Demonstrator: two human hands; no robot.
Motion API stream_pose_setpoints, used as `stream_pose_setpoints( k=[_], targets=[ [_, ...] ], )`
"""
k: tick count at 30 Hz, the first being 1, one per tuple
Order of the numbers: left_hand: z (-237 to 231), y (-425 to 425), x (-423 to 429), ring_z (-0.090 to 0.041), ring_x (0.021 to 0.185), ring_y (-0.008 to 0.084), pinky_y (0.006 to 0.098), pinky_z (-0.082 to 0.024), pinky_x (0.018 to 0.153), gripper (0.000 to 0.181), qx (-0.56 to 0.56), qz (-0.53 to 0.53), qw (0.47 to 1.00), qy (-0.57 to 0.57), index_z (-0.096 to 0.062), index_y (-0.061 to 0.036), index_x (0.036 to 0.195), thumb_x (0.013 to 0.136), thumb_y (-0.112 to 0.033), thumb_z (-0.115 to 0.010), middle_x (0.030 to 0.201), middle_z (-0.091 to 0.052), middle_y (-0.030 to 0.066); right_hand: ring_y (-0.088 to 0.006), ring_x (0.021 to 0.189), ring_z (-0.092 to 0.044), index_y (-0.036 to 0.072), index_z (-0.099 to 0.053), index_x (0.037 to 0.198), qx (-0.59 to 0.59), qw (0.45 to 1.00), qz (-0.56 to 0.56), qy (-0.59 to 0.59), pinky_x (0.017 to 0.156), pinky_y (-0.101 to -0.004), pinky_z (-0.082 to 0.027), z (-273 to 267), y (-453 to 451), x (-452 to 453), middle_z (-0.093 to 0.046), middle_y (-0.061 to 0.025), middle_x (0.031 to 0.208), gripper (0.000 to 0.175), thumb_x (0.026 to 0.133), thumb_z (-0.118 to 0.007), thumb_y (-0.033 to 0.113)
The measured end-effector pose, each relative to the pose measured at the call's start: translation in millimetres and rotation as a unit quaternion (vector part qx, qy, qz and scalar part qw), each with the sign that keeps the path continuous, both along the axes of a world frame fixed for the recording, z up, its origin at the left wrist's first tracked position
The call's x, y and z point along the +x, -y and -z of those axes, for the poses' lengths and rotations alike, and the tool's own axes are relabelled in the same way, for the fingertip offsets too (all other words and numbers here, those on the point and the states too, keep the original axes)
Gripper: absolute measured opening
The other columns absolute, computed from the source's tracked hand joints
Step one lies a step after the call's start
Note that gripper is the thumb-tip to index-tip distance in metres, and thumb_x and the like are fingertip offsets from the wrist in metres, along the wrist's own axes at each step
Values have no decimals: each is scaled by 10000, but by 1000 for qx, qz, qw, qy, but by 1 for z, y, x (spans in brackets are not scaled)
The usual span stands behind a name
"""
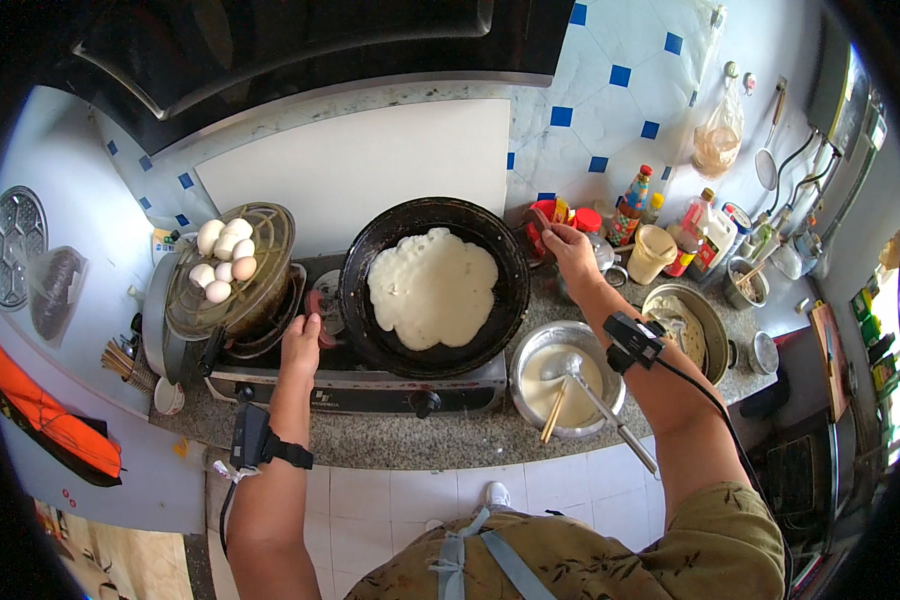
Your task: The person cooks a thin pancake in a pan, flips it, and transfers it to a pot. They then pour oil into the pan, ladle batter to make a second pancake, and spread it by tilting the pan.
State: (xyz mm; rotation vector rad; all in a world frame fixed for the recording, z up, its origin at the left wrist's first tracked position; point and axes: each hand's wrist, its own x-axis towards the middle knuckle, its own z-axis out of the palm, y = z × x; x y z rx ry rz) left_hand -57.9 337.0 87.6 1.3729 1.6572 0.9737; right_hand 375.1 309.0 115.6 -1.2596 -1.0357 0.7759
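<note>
A round black frying pan [435, 364] is over the gas stove [360, 394], and I cannot tell whether it rests on the burner. Pale batter [433, 289] lies inside it in an uneven round sheet, glossy and wet-looking. My left hand [301, 346] grips the reddish handle [317, 311] at the pan's left side. Up at the pan's right rim, my right hand [572, 255] holds the other reddish handle [538, 219]. Right of the stove, a metal bowl [521, 390] contains more batter, with a ladle [596, 397] and chopsticks [553, 411] leaning in it.
At left, eggs [225, 249] sit on a steamer rack [187, 300] over a second pan. Sauce bottles [634, 196], a plastic tub [651, 253] and a pot [712, 337] crowd the right counter. A range hood [307, 60] hangs above the stove.
</note>
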Motion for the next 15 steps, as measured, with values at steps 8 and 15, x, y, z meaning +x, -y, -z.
stream_pose_setpoints(
  k=[8, 15],
  targets=[
    [-12, 0, 2, -572, 856, 189, 309, -424, 770, 348, -28, -17, 999, -37, -575, -11, 1080, 931, -300, -452, 951, -619, 86, -91, 807, -542, -43, -582, 1087, 0, 1000, -10, -21, 763, -222, -409, 25, -7, 7, -603, -15, 900, 285, 880, -558, 151],
    [-13, 4, 5, -576, 847, 202, 318, -429, 766, 358, -1, -24, 998, -58, -579, -4, 1063, 924, -312, -462, 940, -621, 100, -97, 763, -529, -37, -603, 1037, 0, 999, 0, -47, 717, -232, -409, 29, -6, 8, -617, -25, 844, 265, 871, -565, 165]
  ],
)
